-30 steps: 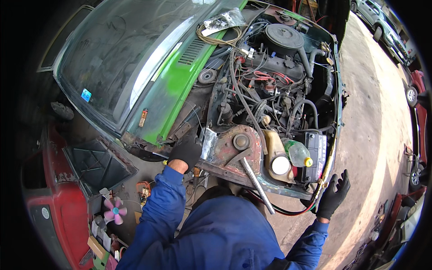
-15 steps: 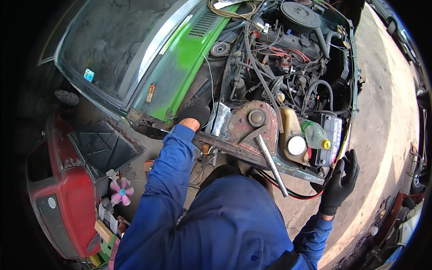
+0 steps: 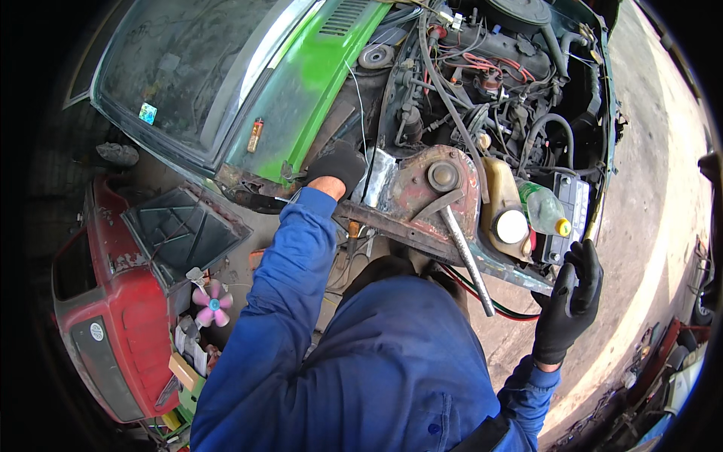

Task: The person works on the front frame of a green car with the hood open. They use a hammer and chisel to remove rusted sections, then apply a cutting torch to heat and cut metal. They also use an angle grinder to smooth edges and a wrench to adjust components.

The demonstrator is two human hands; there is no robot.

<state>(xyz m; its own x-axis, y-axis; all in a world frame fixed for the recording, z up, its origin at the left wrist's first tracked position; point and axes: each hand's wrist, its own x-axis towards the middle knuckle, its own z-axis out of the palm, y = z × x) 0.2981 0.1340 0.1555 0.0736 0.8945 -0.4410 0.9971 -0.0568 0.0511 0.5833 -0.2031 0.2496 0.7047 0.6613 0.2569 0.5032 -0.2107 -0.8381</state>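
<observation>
My left hand [image 3: 339,167], in a black glove, reaches down at the inner edge of the engine bay, beside a bare-metal patch [image 3: 380,177]. Its fingers are hidden from view. Empty, my right hand [image 3: 566,305] hangs near the front corner of the car, with gloved fingers partly bent and apart. A hammer [image 3: 465,260] lies across the rusty strut tower [image 3: 459,169], its handle jutting over the fender edge [image 3: 407,235]. A thin white wire [image 3: 358,98] runs down to my left hand.
A lighter [image 3: 255,135] lies on the green cowl panel [image 3: 301,98]. Beside the battery [image 3: 574,200] are a plastic bottle [image 3: 544,211] and a capped reservoir [image 3: 501,192]. The engine [image 3: 497,60] fills the bay. At left stand a red car body part [image 3: 139,316] and a pink fan [image 3: 213,304].
The whole view has shifted slightly, so the car appears a little lower and further right. My left hand stays at the same spot; my right hand's fingers look slightly more bent.
</observation>
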